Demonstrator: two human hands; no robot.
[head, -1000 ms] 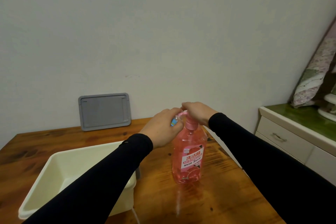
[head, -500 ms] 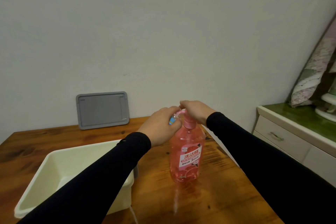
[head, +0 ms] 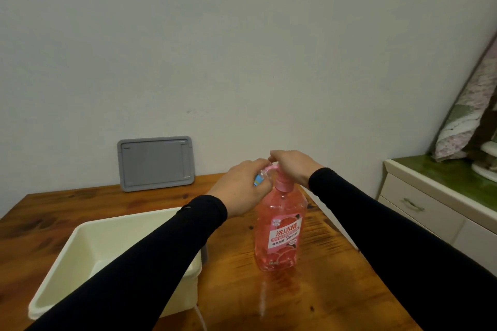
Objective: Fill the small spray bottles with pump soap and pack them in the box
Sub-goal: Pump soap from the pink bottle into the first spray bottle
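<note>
A pink pump soap bottle (head: 279, 234) stands upright on the wooden table (head: 322, 290). My right hand (head: 294, 166) rests on top of its pink pump head, fingers bent over it. My left hand (head: 242, 185) grips a small spray bottle (head: 259, 178) just under the pump's spout; only a clear and blue bit of it shows between my fingers. To the left stands a cream plastic box (head: 67, 258), partly hidden by my left sleeve.
A grey lid (head: 156, 164) leans against the wall at the back of the table. A white drawer cabinet (head: 430, 209) with a green top stands to the right, a gap away from the table's edge. A folded quilt (head: 468, 115) leans above it.
The view has shifted a little; both hands stay on the pump head and the small bottle, with no clear change in grip.
</note>
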